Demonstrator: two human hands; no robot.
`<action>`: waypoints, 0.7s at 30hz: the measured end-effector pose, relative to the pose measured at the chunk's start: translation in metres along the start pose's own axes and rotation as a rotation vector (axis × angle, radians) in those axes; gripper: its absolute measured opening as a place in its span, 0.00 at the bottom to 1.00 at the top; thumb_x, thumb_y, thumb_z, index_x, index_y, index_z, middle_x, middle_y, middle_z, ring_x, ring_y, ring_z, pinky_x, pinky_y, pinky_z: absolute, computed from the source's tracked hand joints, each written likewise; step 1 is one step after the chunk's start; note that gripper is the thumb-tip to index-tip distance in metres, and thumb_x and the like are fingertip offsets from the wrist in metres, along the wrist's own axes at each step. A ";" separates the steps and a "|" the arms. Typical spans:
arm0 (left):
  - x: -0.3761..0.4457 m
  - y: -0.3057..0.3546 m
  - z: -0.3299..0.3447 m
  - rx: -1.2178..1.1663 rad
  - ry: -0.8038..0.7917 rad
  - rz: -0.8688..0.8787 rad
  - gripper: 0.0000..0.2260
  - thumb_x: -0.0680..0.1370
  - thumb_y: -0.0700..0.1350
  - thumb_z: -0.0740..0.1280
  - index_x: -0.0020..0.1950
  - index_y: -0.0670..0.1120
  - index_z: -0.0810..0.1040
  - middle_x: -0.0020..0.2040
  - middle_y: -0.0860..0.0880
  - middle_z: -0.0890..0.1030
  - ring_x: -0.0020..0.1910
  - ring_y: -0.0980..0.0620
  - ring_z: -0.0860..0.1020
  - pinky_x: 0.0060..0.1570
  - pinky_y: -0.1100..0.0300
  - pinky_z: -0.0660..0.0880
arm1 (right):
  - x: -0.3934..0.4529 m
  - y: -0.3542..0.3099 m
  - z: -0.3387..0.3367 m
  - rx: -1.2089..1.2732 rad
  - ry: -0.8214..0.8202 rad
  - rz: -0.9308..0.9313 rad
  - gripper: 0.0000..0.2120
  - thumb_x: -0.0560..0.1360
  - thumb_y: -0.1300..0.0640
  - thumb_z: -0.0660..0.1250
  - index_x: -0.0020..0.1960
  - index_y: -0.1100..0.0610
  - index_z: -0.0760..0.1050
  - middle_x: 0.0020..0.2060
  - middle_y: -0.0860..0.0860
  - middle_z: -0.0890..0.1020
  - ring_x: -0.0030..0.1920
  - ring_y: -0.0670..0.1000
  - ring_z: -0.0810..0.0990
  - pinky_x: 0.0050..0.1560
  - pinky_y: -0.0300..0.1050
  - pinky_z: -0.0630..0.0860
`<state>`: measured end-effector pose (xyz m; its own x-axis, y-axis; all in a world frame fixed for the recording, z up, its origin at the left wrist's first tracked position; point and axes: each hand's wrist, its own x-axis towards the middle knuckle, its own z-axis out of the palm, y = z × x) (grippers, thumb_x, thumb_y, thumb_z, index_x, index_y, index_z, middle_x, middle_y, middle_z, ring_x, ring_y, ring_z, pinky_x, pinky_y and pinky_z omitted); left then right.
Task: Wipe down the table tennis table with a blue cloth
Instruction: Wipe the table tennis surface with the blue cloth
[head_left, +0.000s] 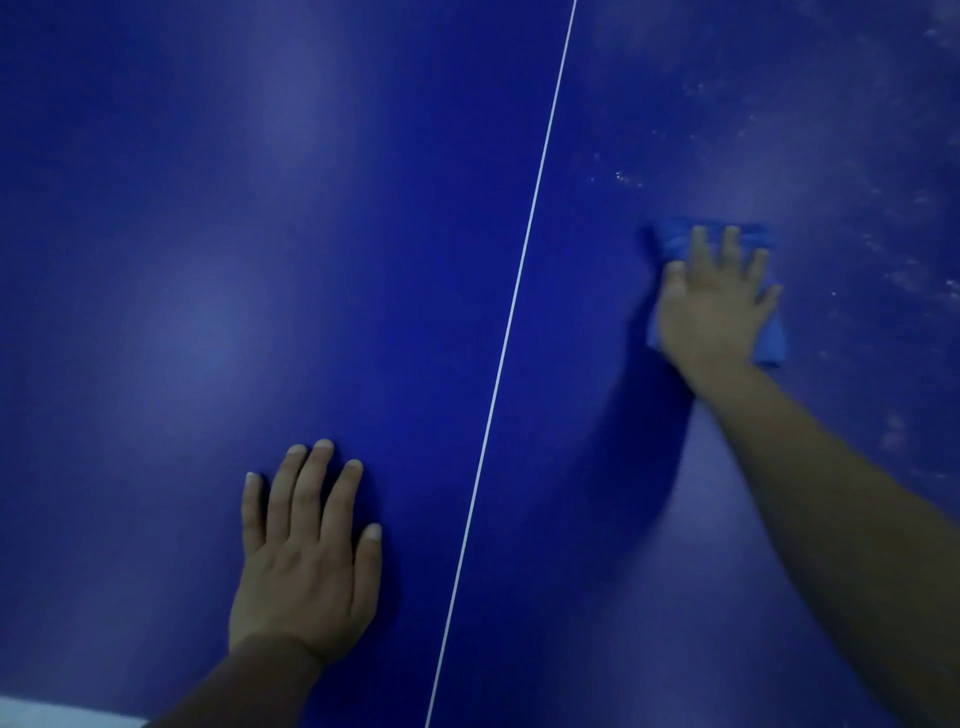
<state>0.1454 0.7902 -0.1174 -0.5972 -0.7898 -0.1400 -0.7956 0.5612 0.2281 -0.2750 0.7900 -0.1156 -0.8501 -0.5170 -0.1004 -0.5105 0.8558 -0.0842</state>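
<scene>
The dark blue table tennis table (260, 234) fills the head view. A thin white centre line (511, 312) runs from the top middle down to the bottom edge. My right hand (711, 306) lies flat with spread fingers on a folded blue cloth (769, 340), pressing it onto the table right of the line. The cloth shows beyond the fingertips and at the hand's right side. My left hand (306, 556) rests flat on the table left of the line, fingers straight, holding nothing.
Pale dusty smears and white specks (883, 234) cover the table's right part, above and to the right of the cloth. The left half looks smooth with soft light reflections. A white strip of the table's edge (62, 714) shows at the bottom left corner.
</scene>
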 end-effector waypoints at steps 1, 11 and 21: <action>0.000 0.000 0.000 0.002 -0.010 -0.003 0.26 0.78 0.53 0.54 0.71 0.41 0.68 0.75 0.39 0.64 0.76 0.38 0.59 0.74 0.36 0.49 | -0.015 -0.026 0.006 -0.031 0.013 -0.095 0.26 0.83 0.45 0.51 0.81 0.47 0.54 0.81 0.51 0.53 0.80 0.60 0.49 0.75 0.68 0.46; 0.000 -0.003 0.004 0.030 0.028 0.012 0.29 0.82 0.58 0.43 0.71 0.40 0.67 0.75 0.39 0.64 0.76 0.37 0.60 0.74 0.35 0.50 | 0.021 -0.137 0.017 -0.078 0.016 -0.470 0.26 0.83 0.44 0.49 0.80 0.46 0.55 0.80 0.50 0.56 0.79 0.60 0.52 0.74 0.68 0.50; 0.000 -0.001 0.001 0.030 -0.014 0.000 0.27 0.81 0.56 0.50 0.71 0.39 0.69 0.75 0.38 0.64 0.76 0.38 0.60 0.74 0.35 0.50 | 0.045 0.008 -0.008 0.032 0.059 0.104 0.26 0.84 0.45 0.48 0.81 0.49 0.54 0.80 0.53 0.54 0.79 0.63 0.50 0.74 0.70 0.48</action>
<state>0.1466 0.7900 -0.1182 -0.5982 -0.7865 -0.1533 -0.7983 0.5683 0.1995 -0.3186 0.7736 -0.1129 -0.9047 -0.4229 -0.0515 -0.4159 0.9029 -0.1085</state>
